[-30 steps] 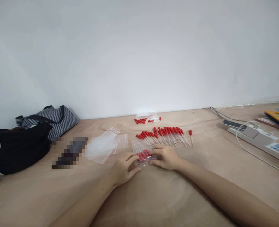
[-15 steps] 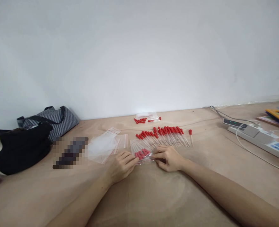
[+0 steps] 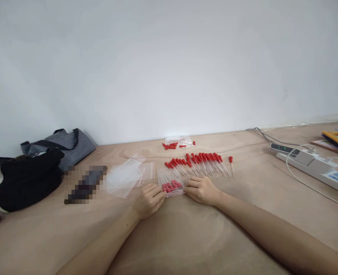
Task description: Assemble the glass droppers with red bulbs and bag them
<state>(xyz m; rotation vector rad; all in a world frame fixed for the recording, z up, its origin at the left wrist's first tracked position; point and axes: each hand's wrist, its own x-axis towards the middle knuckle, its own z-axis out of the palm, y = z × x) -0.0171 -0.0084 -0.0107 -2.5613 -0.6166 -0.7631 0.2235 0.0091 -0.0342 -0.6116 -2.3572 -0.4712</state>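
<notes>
A clear zip bag lies on the wooden table with several red-bulbed droppers inside, their bulbs toward me. My left hand pinches the bag's near left corner, fingers closed. At the near right corner, my right hand is closed on the bag's edge; its fingertips are partly hidden. Just beyond the bag, a row of loose droppers lies with red bulbs pointing away from me. One single dropper rests apart at the row's right end.
Flat zip bags overlap left of my hands. Loose red bulbs lie by another plastic bag near the wall. A power strip with cables is at the right. A black bag and a striped bag stand at the left.
My right hand's fingers have drawn in at the bag's near right corner, uncovering more of the red bulbs. My left hand has shifted slightly left, still on its corner.
</notes>
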